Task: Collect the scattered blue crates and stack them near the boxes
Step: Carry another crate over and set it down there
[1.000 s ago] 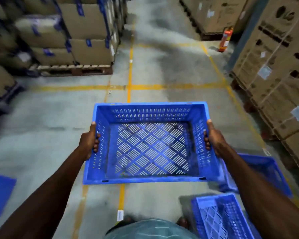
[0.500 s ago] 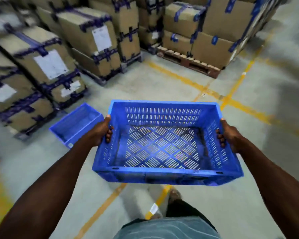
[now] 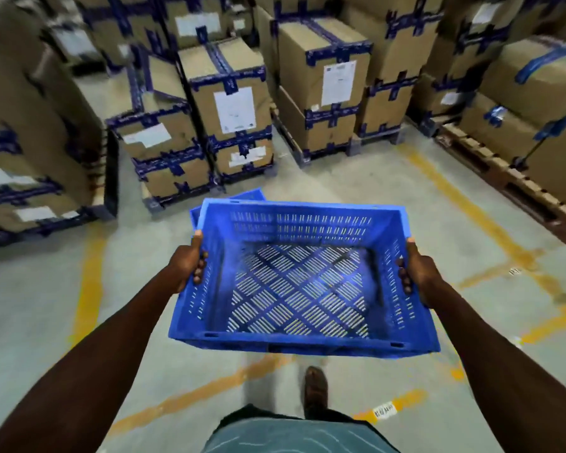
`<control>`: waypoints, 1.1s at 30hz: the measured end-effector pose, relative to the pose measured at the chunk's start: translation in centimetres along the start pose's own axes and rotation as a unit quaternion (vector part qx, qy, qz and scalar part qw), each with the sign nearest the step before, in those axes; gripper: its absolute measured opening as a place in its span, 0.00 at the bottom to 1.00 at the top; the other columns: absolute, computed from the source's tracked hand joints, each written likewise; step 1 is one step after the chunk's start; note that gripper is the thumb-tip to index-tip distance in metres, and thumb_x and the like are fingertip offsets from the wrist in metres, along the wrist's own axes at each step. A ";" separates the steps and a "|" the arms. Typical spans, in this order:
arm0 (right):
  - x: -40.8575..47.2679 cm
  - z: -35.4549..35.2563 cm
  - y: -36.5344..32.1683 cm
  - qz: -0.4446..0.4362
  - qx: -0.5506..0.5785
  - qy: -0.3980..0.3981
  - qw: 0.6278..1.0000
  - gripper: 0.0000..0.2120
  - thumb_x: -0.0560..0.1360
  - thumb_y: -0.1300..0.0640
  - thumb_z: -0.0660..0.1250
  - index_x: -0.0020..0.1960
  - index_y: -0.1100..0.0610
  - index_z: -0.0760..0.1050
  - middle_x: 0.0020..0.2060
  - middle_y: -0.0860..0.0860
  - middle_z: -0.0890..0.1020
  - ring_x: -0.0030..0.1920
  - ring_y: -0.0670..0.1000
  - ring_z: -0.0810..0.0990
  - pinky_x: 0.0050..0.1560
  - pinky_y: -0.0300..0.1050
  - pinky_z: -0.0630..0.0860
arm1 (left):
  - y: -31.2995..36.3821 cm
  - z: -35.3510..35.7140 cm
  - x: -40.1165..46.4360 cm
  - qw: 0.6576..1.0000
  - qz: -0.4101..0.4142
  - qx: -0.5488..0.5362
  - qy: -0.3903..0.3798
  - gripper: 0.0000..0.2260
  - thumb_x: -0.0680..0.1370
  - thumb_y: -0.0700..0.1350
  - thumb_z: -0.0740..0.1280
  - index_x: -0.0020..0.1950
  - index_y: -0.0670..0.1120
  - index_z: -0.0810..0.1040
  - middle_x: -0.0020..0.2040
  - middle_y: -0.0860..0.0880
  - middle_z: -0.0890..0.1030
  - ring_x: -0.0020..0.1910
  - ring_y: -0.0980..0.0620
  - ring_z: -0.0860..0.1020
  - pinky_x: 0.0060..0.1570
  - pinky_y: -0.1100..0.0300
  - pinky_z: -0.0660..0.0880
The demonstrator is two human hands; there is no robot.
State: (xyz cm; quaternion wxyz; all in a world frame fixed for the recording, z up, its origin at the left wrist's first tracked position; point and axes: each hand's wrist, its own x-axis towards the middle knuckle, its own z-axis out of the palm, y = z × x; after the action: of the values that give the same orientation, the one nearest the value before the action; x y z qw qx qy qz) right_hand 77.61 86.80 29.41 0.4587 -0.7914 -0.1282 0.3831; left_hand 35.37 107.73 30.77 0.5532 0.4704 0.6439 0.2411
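The blue crate (image 3: 299, 279) is empty and is carried in the air, level, in front of the person. The left hand (image 3: 188, 261) and the right hand (image 3: 417, 271) each grip one short side wall, fingers curled over the rim. Behind its far edge, a second blue crate (image 3: 232, 197) lies on the floor (image 3: 356, 178), near the cardboard boxes (image 3: 232, 106). I think it is best to line up the corners first, then lower the crate evenly.

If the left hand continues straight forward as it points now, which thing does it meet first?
Probably the second blue crate on the floor, whose edge shows behind the held blue crate, just ahead of the left hand. Beyond it stand the cardboard boxes. Depth is unclear.
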 end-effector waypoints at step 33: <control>32.3 36.7 -27.0 -0.037 -0.121 -0.106 0.986 0.31 0.77 0.28 0.54 0.34 0.55 0.69 0.25 0.52 0.67 0.20 0.49 0.62 0.25 0.40 0.62 | 9.7 -10.3 36.6 0.976 -0.090 -0.088 0.177 0.30 0.77 0.70 0.56 0.38 0.43 0.72 0.29 0.45 0.68 0.21 0.51 0.65 0.24 0.62 0.65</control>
State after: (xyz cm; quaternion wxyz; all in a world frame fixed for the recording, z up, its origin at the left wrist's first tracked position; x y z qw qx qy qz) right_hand 76.80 142.51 25.34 0.3571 -0.7908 -0.2507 0.4292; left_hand 30.95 146.08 23.89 0.4894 0.3097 0.7474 0.3254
